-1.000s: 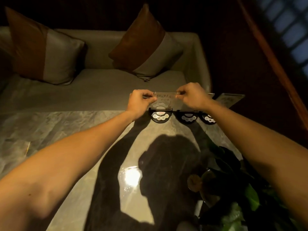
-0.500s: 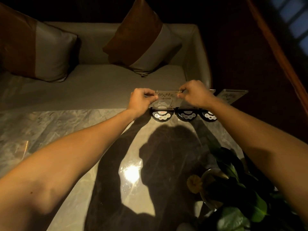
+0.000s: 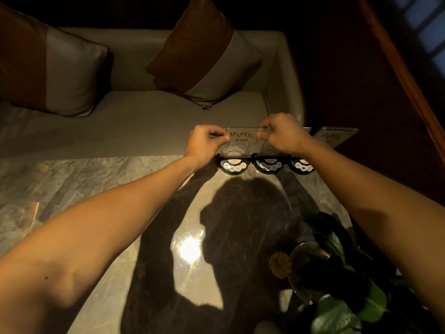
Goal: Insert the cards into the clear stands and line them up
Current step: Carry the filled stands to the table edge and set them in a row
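Note:
A clear upright stand (image 3: 242, 141) with a printed card inside, reading "09", rises from a black half-round base (image 3: 233, 165) at the table's far edge. My left hand (image 3: 204, 143) pinches its upper left corner and my right hand (image 3: 283, 133) pinches its upper right corner. Two more black bases (image 3: 269, 165) (image 3: 303, 165) sit in a row to the right. A second clear stand (image 3: 333, 137) with a card shows at the far right; the middle stand is mostly hidden behind my right hand.
The marble table (image 3: 96, 189) runs from the sofa toward me. A potted plant (image 3: 337, 280) with dark green leaves stands at the near right under my right forearm. A grey sofa (image 3: 144, 121) with two brown-and-grey cushions lies beyond the far edge.
The card's print has become more readable as the stand straightened up in my hands. Both hands kept their grip on its top corners; the view shifted slightly.

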The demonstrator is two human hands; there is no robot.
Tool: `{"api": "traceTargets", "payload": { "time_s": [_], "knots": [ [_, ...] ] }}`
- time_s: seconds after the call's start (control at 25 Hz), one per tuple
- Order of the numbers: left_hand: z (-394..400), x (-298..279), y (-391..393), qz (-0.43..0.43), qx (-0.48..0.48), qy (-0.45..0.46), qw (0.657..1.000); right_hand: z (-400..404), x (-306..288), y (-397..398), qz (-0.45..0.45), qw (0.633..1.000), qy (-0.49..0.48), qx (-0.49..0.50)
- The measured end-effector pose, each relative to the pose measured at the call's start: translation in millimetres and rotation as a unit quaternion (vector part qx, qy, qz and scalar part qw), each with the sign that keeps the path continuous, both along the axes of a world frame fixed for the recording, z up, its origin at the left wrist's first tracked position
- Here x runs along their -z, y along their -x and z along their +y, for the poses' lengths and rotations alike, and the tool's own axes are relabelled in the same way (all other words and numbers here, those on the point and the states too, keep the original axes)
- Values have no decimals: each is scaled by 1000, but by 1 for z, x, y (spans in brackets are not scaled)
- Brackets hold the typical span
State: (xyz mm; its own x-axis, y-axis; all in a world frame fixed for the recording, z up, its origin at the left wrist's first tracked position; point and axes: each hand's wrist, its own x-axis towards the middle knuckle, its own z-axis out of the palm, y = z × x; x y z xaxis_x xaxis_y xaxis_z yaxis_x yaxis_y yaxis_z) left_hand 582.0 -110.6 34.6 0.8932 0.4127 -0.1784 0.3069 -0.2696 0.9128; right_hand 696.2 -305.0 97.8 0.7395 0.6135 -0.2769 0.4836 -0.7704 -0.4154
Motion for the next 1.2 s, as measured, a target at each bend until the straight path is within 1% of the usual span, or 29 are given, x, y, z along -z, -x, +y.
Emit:
{"api": "traceTargets", "payload": {
  "time_s": [0.24, 0.4, 0.56, 0.68, 0.76, 0.92, 1.08, 1.2],
  "knots": [
    [2, 3, -2, -1, 2, 6, 1000, 0, 4, 1, 10, 1000, -10, 14],
    [3, 5, -2, 5, 3, 14, 1000, 3, 2, 3, -8, 1000, 8, 13],
    [4, 1, 0, 14, 18, -5, 1000, 2, 1, 5, -9, 1000, 23, 8],
    [8, -10, 8, 25, 36, -17, 999, 2, -7, 12, -17, 1000, 7, 20],
    [15, -22, 17, 25, 35, -29, 999, 6, -16, 18, -39, 999, -5, 12],
    [36, -61, 50, 30, 56, -52, 997, 26, -47, 44, -67, 997, -30, 5],
    [65, -100, 118, 74, 76, -82, 991, 65, -75, 101, -61, 995, -63, -35],
    [87, -124, 185, 73, 58, -116, 989, 99, -85, 159, -52, 992, -87, -76]
  ]
}}
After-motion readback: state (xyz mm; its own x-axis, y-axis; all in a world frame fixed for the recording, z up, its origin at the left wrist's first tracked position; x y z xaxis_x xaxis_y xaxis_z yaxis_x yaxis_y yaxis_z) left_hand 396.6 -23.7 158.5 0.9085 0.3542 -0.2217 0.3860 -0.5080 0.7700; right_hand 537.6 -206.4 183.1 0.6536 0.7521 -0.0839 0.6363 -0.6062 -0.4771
